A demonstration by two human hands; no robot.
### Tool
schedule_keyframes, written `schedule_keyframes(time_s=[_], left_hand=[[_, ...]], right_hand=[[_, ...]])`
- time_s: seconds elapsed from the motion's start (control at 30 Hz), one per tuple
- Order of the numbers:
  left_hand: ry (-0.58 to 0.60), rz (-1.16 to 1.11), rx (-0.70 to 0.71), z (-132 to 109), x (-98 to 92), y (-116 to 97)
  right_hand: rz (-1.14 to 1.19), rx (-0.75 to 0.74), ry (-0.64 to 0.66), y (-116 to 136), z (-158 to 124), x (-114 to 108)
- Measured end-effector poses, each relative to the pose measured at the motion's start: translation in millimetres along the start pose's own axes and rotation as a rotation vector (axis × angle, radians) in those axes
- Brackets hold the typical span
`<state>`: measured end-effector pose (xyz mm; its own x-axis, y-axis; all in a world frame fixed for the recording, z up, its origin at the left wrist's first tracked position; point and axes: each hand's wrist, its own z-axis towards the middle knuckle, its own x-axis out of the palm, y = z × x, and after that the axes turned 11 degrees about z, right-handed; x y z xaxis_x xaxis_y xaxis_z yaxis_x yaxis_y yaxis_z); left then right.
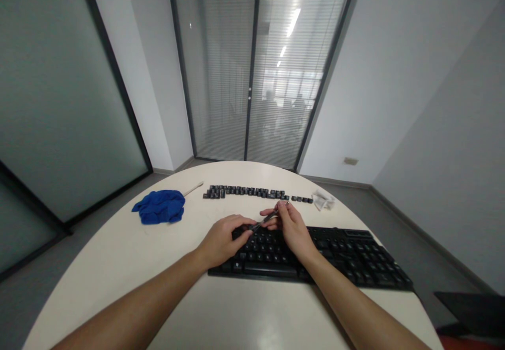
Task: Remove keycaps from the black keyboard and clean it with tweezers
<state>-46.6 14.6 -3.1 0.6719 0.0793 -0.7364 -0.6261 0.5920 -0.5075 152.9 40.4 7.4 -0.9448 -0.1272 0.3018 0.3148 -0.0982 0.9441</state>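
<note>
My left hand (pixel 226 239) is closed, its thumb and index finger pinching around the lower end of a slim metal tool (pixel 265 219). The upper end of that tool is between the fingers of my right hand (pixel 292 227), which is closed too. Its exact kind is too small to make out, and whether a small dark piece sits at my left fingertips I cannot tell. Both hands are over the upper left part of a black keyboard (pixel 272 270), which lies flat on the table. My hands and forearms hide some of its keys.
Loose black keycaps (pixel 248 191) stand in rows on the round cream table (pixel 189 313) beyond the keyboard. A crumpled blue cloth (pixel 161 206) lies at left, with a thin light stick (pixel 194 187) beside it. Crumpled clear plastic (pixel 323 200) lies at right.
</note>
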Motion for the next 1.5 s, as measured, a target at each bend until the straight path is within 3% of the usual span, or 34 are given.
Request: schedule_keyframes(time_s=[0.2,0.53,1.07,1.5], left_hand=[[-0.012,0.018,0.037,-1.5,-1.1,0.6],[-0.016,-0.007,-0.062,-1.2,2.6,4.2],[-0.068,0.12,-0.167,-2.4,3.3,0.4],[-0.039,-0.02,-0.211,-0.8,6.4,3.6]], right_hand=[[0.0,0.011,-0.009,1.9,-1.4,1.4],[-0.025,-0.005,0.005,0.9,-1.8,0.3],[-0.053,-0.019,0.141,4.4,-9.2,4.4],[-0.045,-0.032,0.155,1.6,-9.4,3.3]])
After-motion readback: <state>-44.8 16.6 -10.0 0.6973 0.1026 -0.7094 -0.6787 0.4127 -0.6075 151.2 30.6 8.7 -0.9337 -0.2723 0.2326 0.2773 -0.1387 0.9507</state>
